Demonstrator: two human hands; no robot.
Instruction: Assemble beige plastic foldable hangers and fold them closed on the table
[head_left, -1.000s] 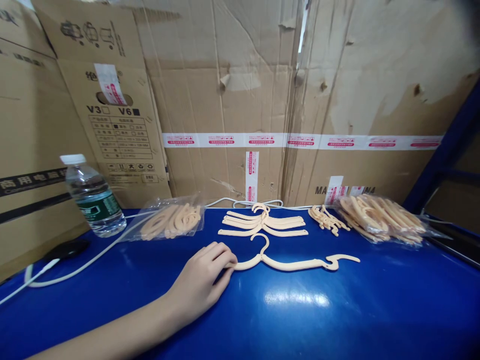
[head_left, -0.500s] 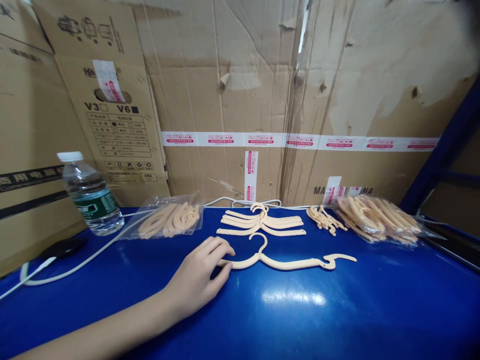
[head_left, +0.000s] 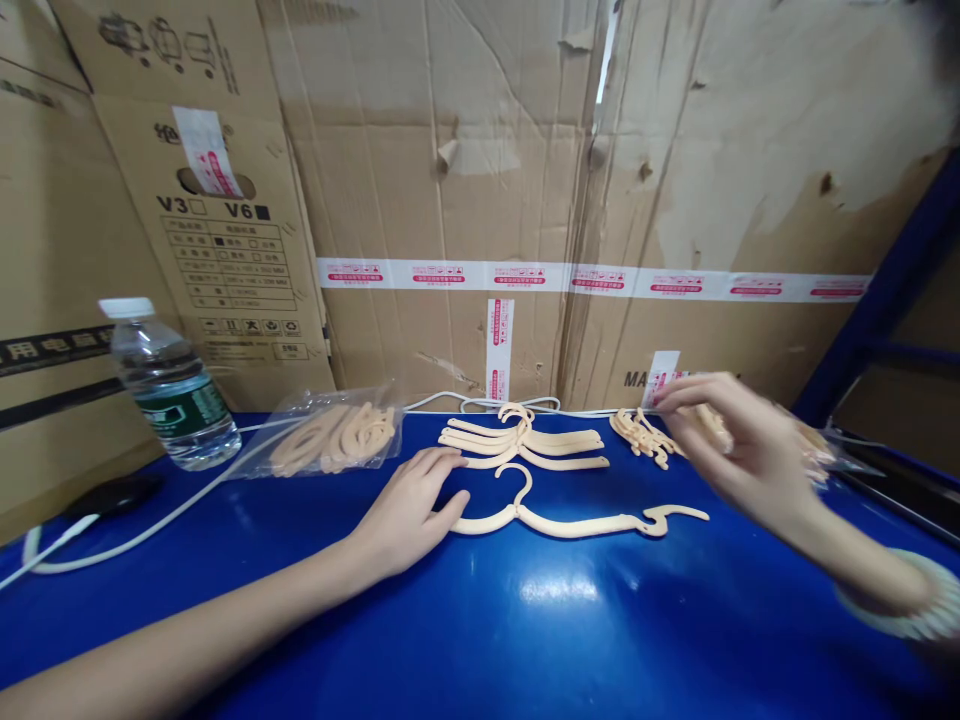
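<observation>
A cream clothes hanger lies on the blue table, hook toward the back. A small curved piece with a notch adjoins its right end. My left hand rests at the hanger's left end, hiding the tip; its thumb and fingers are apart. My right hand hovers at the right, thumb and fingers parted with nothing between them. Its fingertips are near a loose pile of small curved pieces. Behind the single hanger, several stacked hangers lie with their hooks together.
Clear bags of cream parts sit left and right, the right one partly behind my hand. A water bottle, a black device and a white cable occupy the left. Cardboard stands along the back.
My right hand has come into view from the right, toward the small pieces. My left hand has shifted slightly left and its fingers have spread from the thumb. The hanger lies much as before.
</observation>
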